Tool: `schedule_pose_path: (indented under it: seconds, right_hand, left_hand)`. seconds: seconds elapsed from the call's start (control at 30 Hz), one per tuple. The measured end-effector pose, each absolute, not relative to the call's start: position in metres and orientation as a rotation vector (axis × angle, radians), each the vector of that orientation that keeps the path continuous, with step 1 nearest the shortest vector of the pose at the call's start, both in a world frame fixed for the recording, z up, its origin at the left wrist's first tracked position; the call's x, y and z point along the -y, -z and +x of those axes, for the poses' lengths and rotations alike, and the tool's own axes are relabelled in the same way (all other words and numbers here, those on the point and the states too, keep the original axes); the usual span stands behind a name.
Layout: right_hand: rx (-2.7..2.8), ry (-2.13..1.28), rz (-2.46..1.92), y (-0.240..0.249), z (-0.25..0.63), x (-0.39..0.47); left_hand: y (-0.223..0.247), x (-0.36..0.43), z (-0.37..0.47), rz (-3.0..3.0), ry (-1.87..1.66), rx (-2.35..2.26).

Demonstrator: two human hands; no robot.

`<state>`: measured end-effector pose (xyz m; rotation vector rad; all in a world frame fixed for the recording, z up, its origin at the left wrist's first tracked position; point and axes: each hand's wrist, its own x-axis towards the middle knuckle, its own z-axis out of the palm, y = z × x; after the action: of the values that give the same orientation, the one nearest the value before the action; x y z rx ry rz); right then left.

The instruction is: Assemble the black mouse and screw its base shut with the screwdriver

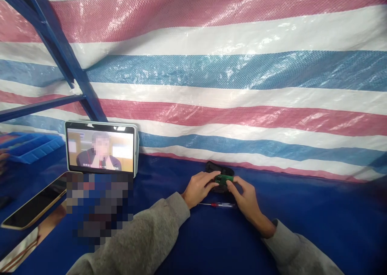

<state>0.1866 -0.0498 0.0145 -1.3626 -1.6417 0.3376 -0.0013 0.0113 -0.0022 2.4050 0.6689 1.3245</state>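
Note:
A small green circuit board is pinched between my two hands, low over the blue table. My left hand grips its left end with thumb and fingers. At the right end, my right hand has its thumb and fingertips closed on the same board. Directly behind and partly below the board lie black plastic parts, largely covered by my hands, so their exact kind is unclear. A screwdriver with a clear handle and a red collar lies on the table just below my hands, its shaft pointing left.
A tablet playing a video stands upright on the left. Beside it, a phone sits above another person's forearm. Blue trays are at the far left. A striped tarp borders the table's back edge.

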Motion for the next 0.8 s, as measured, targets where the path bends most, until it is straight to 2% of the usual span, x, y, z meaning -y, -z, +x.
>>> schedule_pose_path:
  seconds: [0.63,0.8]
  right_hand:
    - [1.656,-0.342,-1.358,-0.012,0.188,0.05]
    - [1.637,-0.251,-1.296,-0.005,0.189,0.051]
  left_hand:
    - [0.002,-0.012,-0.001,2.378,-1.327,-0.667]
    - [0.0,-0.01,-0.002,2.317,-1.315,-0.716]
